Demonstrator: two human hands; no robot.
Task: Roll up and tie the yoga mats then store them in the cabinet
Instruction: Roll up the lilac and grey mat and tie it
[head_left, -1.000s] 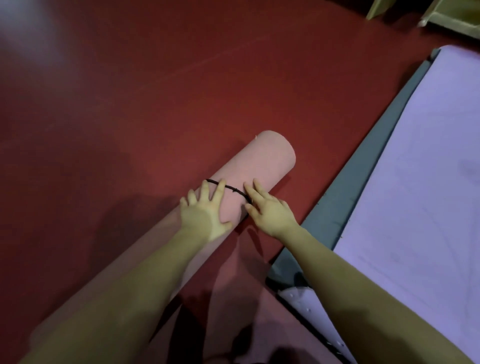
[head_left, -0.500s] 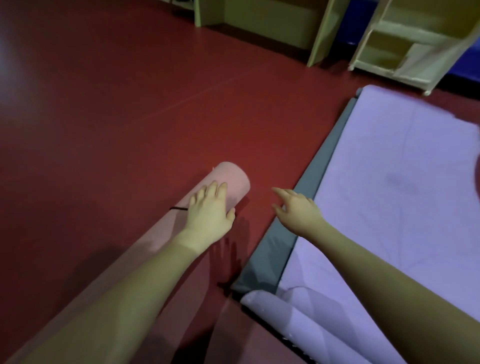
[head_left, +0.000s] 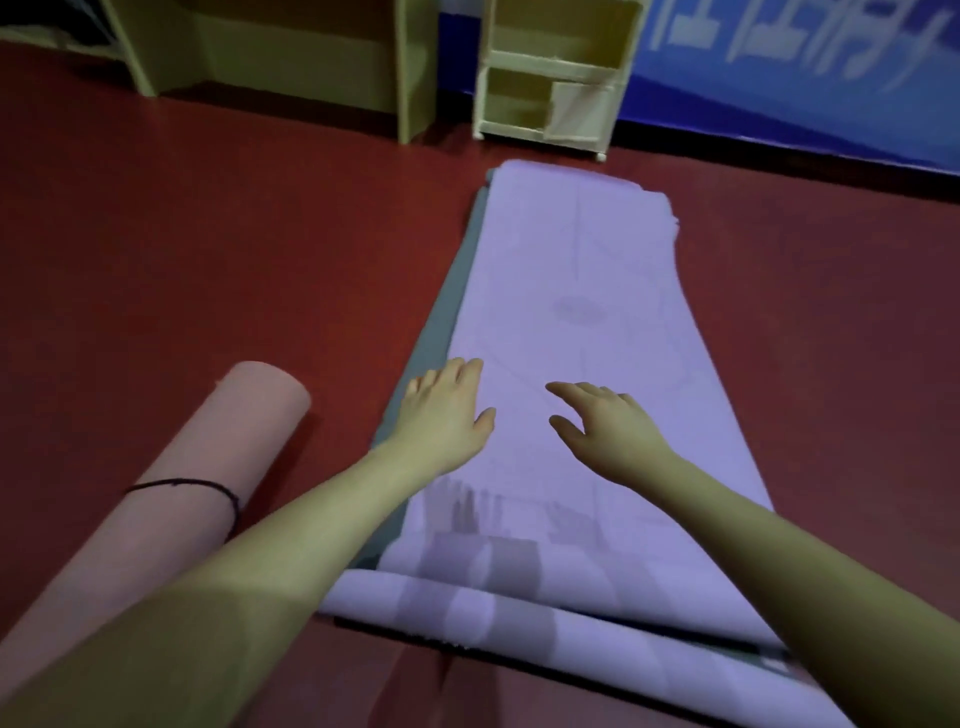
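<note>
I count three mats on the dark red floor. One pink rolled foam yoga mat lies at eight o'clock, bound by one thin black tie cord. One flat lilac yoga mat stretches from centre toward twelve, its near end curled, lying on one grey mat whose edge shows along its left. My left hand and right hand hover over the lilac mat, fingers released and spread, grasping nothing. Two pale wooden cabinets stand at twelve.

Pink rolled mat with black tie — lilac mat over grey — dark red floor.
</note>
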